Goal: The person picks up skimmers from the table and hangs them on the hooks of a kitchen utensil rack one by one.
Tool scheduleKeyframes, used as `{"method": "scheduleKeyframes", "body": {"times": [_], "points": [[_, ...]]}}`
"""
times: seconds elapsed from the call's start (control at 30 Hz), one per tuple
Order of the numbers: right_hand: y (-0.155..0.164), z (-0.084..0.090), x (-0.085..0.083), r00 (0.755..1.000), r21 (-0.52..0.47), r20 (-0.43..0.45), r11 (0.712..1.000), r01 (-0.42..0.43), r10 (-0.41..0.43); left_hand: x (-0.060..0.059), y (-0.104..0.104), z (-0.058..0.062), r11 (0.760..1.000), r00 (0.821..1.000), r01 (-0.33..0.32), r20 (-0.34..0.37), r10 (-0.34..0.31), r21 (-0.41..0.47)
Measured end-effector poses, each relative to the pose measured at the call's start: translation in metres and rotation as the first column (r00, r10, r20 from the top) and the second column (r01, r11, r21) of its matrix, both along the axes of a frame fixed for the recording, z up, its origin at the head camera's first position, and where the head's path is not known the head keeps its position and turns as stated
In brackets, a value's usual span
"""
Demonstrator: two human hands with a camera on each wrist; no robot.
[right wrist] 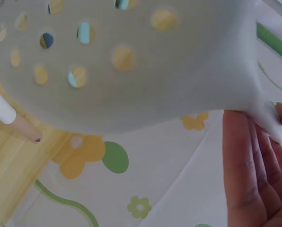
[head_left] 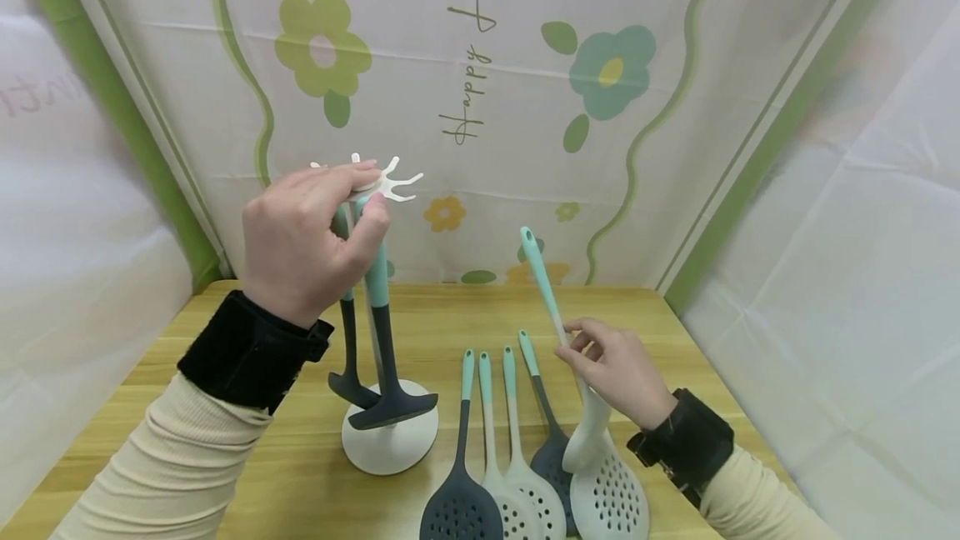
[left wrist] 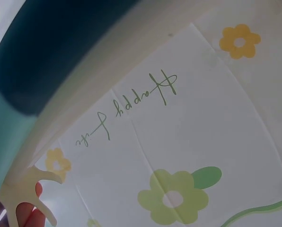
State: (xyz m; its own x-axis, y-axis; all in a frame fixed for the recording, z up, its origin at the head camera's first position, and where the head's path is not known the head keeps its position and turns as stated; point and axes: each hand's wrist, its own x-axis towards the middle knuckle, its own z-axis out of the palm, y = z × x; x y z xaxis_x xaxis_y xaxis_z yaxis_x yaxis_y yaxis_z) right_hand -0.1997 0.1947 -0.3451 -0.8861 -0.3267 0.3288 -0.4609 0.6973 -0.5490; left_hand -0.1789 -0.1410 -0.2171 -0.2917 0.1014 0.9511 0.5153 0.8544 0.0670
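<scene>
My left hand (head_left: 315,232) grips the white hooked top (head_left: 397,183) of an upright utensil stand, fingers over it and thumb below the prongs. From the stand hang two dark-headed utensils with teal handles; the front handle (head_left: 377,273) is beside my thumb and its dark head (head_left: 393,408) is over the round white base (head_left: 390,448). With fingers and thumb, my right hand (head_left: 618,365) pinches the pale neck of a white skimmer, its teal handle (head_left: 536,261) pointing up. In the right wrist view the skimmer's perforated head (right wrist: 145,85) fills the upper part.
Several utensils lie side by side on the wooden table (head_left: 300,482): a dark skimmer (head_left: 460,507), pale slotted ones (head_left: 538,498) and another dark-headed one (head_left: 553,457). A white flower-printed sheet (head_left: 495,165) hangs behind the table, with pale curtains (head_left: 885,257) at the sides.
</scene>
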Motion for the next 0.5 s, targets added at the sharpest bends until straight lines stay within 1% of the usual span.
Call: {"method": "scheduleKeyframes", "body": {"times": [0.17,0.5], "points": [[-0.0031,0.0003,0.0016,0.999,0.006,-0.031,1.000,-0.018,0.018,-0.0002,0.0002,-0.0006,1.000,1.000,0.003,-0.003,-0.003,0.017],[-0.0056,0.0035,0.0049,0.997,0.001,-0.059,0.999,-0.049,0.049,-0.0007,0.0015,-0.0003,0.999,1.000,0.009,-0.005,-0.009,0.032]]}}
